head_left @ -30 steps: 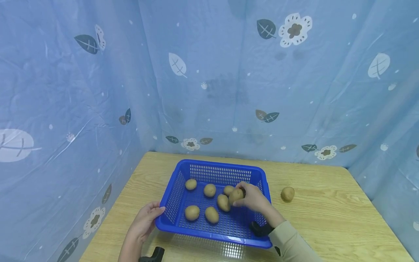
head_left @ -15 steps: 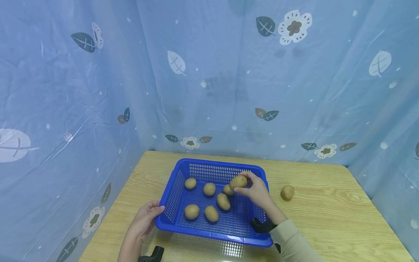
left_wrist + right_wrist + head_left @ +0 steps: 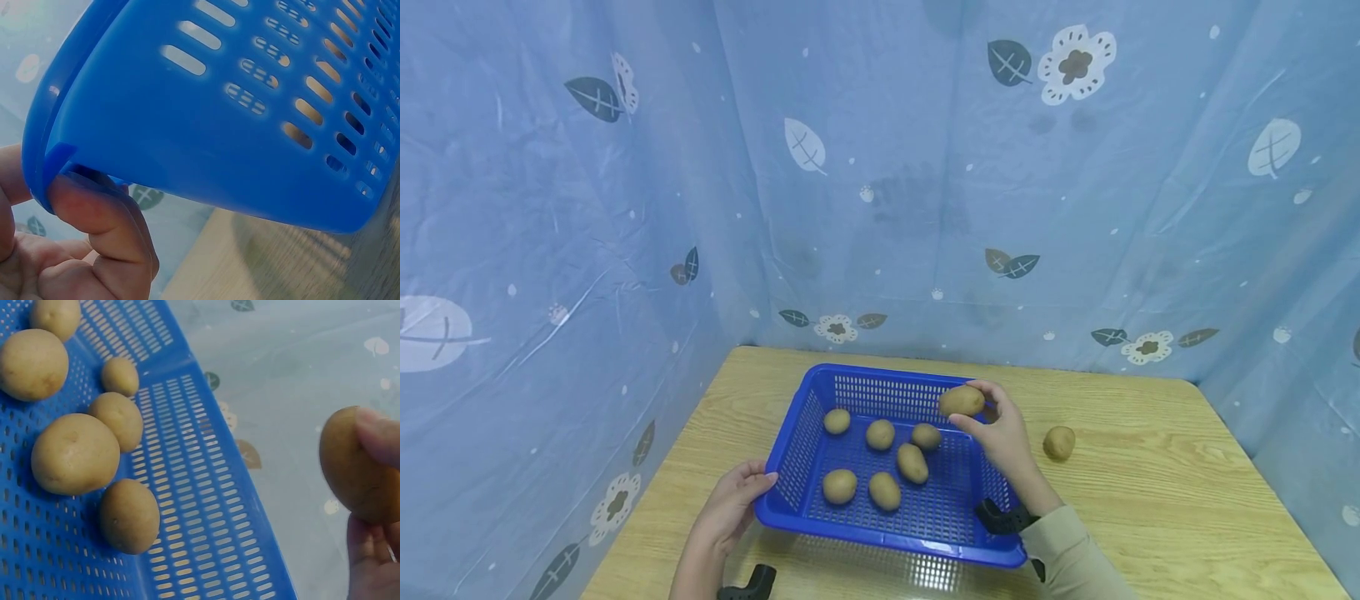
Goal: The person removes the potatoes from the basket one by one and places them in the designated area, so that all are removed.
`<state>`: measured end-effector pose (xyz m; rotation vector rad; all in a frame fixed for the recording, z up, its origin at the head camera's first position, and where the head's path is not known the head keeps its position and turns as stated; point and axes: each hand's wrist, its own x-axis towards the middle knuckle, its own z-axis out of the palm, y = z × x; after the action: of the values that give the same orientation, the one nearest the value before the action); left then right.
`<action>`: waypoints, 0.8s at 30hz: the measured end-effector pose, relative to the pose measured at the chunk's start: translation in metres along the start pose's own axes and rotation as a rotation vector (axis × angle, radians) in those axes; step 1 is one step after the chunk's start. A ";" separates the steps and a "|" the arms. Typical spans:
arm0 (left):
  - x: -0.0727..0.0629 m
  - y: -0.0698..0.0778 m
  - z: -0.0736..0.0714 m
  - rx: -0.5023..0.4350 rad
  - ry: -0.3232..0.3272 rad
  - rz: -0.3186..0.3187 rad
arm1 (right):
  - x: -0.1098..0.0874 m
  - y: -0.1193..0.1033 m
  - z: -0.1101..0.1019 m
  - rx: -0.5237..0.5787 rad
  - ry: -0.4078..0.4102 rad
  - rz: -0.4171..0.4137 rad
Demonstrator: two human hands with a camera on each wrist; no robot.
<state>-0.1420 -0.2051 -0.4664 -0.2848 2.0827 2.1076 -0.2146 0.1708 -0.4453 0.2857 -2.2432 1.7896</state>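
Note:
A blue plastic basket [image 3: 887, 543] with slotted walls stands on the table. My left hand [image 3: 730, 504] grips its rim at the left front corner; in the left wrist view, curled fingers [image 3: 94, 209] hook under the rim and the thumb is mostly hidden. My right hand [image 3: 1011, 442] holds a potato [image 3: 961, 402] between thumb and fingers, raised at the basket's back right. In the right wrist view this potato [image 3: 350, 465] shows beyond the basket wall. Several other potatoes lie spread on the basket floor, the nearest to the right hand being a brownish potato [image 3: 927, 437].
One loose potato [image 3: 1059, 443] lies on the wooden table [image 3: 1157, 483], right of the basket. A blue curtain [image 3: 925, 208] with leaf and flower prints hangs behind and at both sides. Black straps [image 3: 1003, 518] are worn on both wrists.
My right hand has lifted the potato from beside the others and carried it up and right toward the basket's back right corner. The left hand has stayed on the rim.

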 end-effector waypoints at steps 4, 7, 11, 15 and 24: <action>-0.001 0.000 -0.001 -0.007 -0.029 0.000 | -0.001 -0.005 -0.002 0.024 0.051 0.012; -0.001 -0.002 -0.002 -0.011 -0.041 -0.004 | -0.001 -0.006 -0.004 0.044 0.098 -0.001; 0.000 -0.003 -0.002 -0.014 -0.040 -0.007 | 0.000 -0.002 -0.009 0.064 0.138 -0.002; 0.000 -0.003 -0.003 -0.009 -0.040 -0.002 | 0.000 -0.003 -0.013 0.085 0.141 0.014; 0.001 -0.001 -0.003 -0.022 -0.038 -0.001 | 0.000 -0.012 -0.027 0.137 0.165 0.003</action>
<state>-0.1424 -0.2077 -0.4680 -0.2462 2.0386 2.1199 -0.2092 0.1949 -0.4288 0.1549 -2.0150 1.8974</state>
